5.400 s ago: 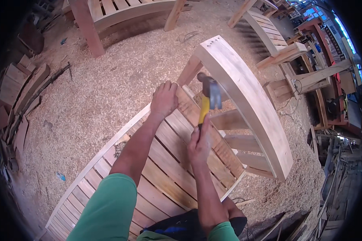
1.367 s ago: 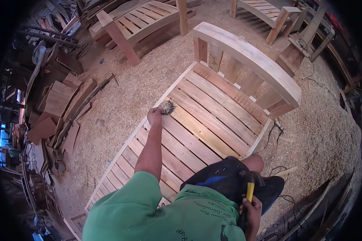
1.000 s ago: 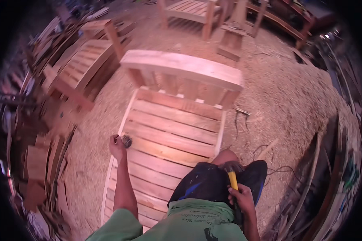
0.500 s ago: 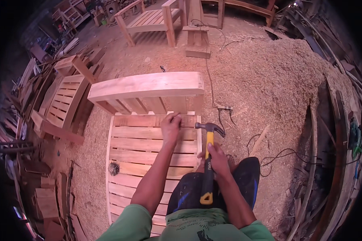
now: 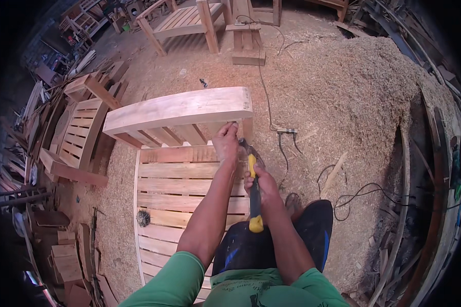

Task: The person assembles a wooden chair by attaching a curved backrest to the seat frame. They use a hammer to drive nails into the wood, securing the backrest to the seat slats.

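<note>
A wooden bench with a slatted seat (image 5: 164,185) lies under my arms, its upright end frame topped by a thick curved rail (image 5: 179,108). My left hand (image 5: 226,140) is at the right end of that frame, just below the rail. Its fingers are pinched together; whatever they hold is too small to make out. In my right hand (image 5: 261,181) is a claw hammer (image 5: 255,192) with a yellow and black handle, gripped at mid-handle. The hammer's head is close beside my left wrist, by the frame's right post. On the seat's left side rests a spiky grey clump (image 5: 143,218).
Another slatted wooden bench (image 5: 81,130) stands to the left, and one more (image 5: 184,23) at the far side. A cable with a socket strip (image 5: 287,131) lies on the floor at right. Beyond it rises a big heap of wood shavings (image 5: 353,77). Scrap boards (image 5: 66,261) lie at lower left.
My left hand has moved up from the seat's far edge to just under the rail. The hammer has risen and shifted slightly left, its head now nearer the frame.
</note>
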Available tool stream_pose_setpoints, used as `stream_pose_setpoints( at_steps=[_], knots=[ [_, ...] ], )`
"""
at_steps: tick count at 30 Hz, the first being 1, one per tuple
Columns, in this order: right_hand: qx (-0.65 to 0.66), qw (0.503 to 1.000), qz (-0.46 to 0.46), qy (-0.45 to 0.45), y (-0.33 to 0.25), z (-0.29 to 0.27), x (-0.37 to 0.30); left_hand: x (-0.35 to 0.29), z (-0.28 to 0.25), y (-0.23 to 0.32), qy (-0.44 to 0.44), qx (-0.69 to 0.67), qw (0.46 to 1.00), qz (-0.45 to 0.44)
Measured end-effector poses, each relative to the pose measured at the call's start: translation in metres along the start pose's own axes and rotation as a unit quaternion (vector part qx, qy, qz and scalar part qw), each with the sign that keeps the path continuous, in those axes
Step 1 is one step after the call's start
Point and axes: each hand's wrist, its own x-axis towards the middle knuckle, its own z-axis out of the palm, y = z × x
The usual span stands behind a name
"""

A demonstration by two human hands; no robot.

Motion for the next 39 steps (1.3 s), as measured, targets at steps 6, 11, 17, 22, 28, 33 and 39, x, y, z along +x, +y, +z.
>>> stream_pose_setpoints(
  at_steps=[6, 11, 17, 22, 28, 33, 39],
  knots=[
    [0.208, 0.957, 0.143, -0.14, -0.012, 0.0, 0.029, -0.001, 0.004, 0.001, 0.001, -0.018, 1.0, 0.02],
    [0.236, 0.94, 0.151, -0.194, -0.002, -0.003, 0.048, 0.006, 0.001, -0.006, -0.026, -0.024, 0.999, 0.034],
    [0.228, 0.943, 0.159, -0.182, -0.005, -0.008, 0.053, 0.003, 0.003, -0.009, -0.022, -0.021, 0.997, 0.066],
    [0.16, 0.953, 0.15, -0.209, -0.01, 0.0, 0.051, 0.004, 0.001, -0.007, -0.017, -0.023, 0.998, 0.055],
    [0.124, 0.968, 0.096, -0.195, -0.007, 0.005, 0.04, 0.003, 0.003, -0.002, -0.009, -0.015, 0.999, 0.034],
    [0.127, 0.961, 0.108, -0.219, -0.008, -0.002, 0.044, 0.002, 0.005, -0.002, -0.012, -0.004, 0.999, 0.036],
    [0.102, 0.973, 0.072, -0.194, 0.003, -0.002, 0.044, 0.007, 0.005, -0.002, -0.005, -0.016, 0.999, 0.033]
  ],
)
